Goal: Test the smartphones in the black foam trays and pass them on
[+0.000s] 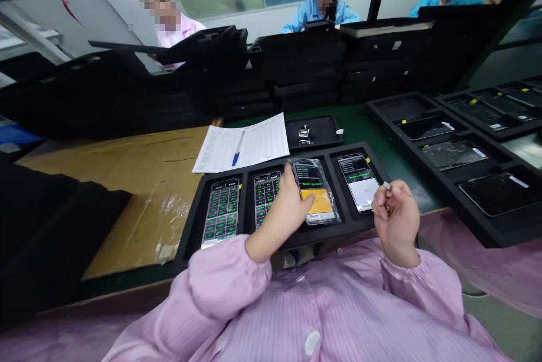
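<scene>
Phone in clear film (318, 199), third from the left in a four-bay black tray (355, 227) before you: lying face up, screen lit, dark with green text above, a broad orange block below, loose film wrinkled along its right edge. Your left hand (284, 209) lies at its left side, thumb over the screen; whether it grips, one cannot tell. Your right hand (397, 212) pinches a small pale piece (387, 185) between thumb and fingers, near the lower corner of the white-screened phone (359, 188) in the fourth bay.

Markings: white label (315, 217) at the foot of the wrapped phone, print too small to read; yellow tab (368, 160) beside the fourth phone; green screen text illegible.

Surroundings: first phone (221, 212) and second phone (266, 195), both showing green grids, the second partly hidden by your left hand; printed sheet (262, 144) with a blue-capped pen (238, 150); small black tray (326, 126) bearing a metal object (304, 133); larger tray (427, 181) of dark phones (502, 192) at your right; stacked black trays (300, 62) behind, with co-workers (324, 6) beyond
</scene>
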{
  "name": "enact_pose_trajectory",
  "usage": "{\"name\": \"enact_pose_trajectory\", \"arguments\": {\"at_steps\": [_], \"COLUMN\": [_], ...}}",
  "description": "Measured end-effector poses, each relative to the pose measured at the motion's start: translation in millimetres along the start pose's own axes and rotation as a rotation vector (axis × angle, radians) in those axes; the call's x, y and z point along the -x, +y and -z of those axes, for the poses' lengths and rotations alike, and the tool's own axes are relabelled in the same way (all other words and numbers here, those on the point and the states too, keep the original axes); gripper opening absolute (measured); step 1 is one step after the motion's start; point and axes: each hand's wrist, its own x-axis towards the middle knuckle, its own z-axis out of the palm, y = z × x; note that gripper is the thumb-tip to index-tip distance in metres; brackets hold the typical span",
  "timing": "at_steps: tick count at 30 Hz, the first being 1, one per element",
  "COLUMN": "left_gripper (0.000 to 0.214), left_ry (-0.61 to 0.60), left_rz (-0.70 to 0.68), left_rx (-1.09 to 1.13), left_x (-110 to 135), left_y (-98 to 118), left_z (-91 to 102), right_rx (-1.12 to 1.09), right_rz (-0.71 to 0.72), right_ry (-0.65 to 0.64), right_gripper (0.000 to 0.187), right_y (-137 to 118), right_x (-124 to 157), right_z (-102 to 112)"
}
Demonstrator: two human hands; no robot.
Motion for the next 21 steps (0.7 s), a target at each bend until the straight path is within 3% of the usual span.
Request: {"name": "enact_pose_trajectory", "arguments": {"at_steps": [2,3,6,9,13,16,19,21], "left_gripper": [0.067,0.063,0.06,0.071,0.08,0.083,0.083,0.085], "left_ry": [0.184,0.208,-0.021,-0.229,-0.293,-0.205,-0.047,-0.033], "left_rz": [-0.241,-0.341,-0.465,-0.419,-0.219,0.004,0.037,0.043], "left_rx": [-0.361,-0.519,-0.767,-0.846,-0.591,-0.217,0.094,0.345], "left_x": [7,8,3,-7,-13,-10,-7,-10], "left_y": [17,24,35,30,24,26,29,32], "left_z": [-5.3,-10.7,-39.7,-74.8,-100.1,-106.2,-113.8,-120.9], "right_rx": [0.013,0.019,0.017,0.003,-0.032,-0.086,-0.119,-0.126], "right_rz": [0.02,0.031,0.057,0.069,0.108,0.195,0.256,0.269], "right_ry": [-0.008,-0.012,-0.019,-0.022,-0.034,0.002,0.069,0.11], "right_gripper": [0.019,0.02,0.019,0.02,0.02,0.019,0.018,0.019], "right_y": [2,3,5,5,6,8,7,4], "right_x": [1,2,5,7,9,9,9,10], "right_z": [0,0,0,3,5,6,6,7]}}
